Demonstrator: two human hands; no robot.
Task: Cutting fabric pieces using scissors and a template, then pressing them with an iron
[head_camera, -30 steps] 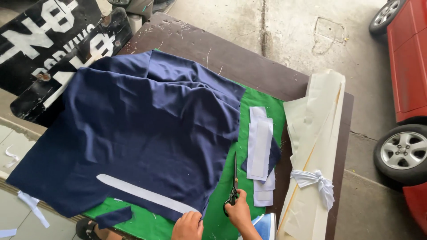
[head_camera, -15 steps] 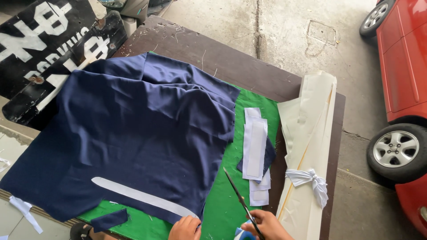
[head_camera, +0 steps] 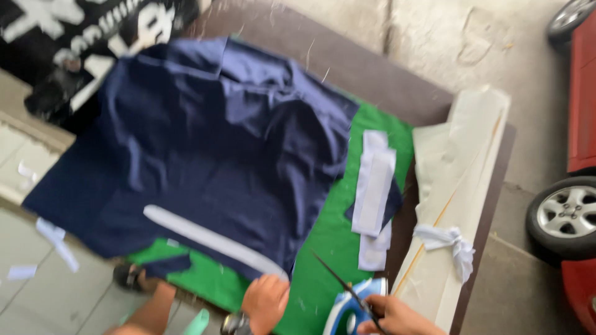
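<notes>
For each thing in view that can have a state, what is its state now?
navy cloth: spread flat, rumpled near the top.
scissors: held in right hand, blades look closed.
left hand: resting on the cloth's edge.
white strips: stacked on green mat.
cream roll: tied with white strip.

Brown table [head_camera: 372, 68] under green cloth [head_camera: 335, 229], navy fabric [head_camera: 205, 155] and cream paper roll [head_camera: 459, 167].

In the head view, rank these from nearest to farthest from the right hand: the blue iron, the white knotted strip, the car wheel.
From the right hand, holding scissors:
1. Blue iron, touching or just left of the hand at the bottom edge.
2. White knotted strip, up and to the right, on the cream fabric.
3. Car wheel, far right, off the table.
</notes>
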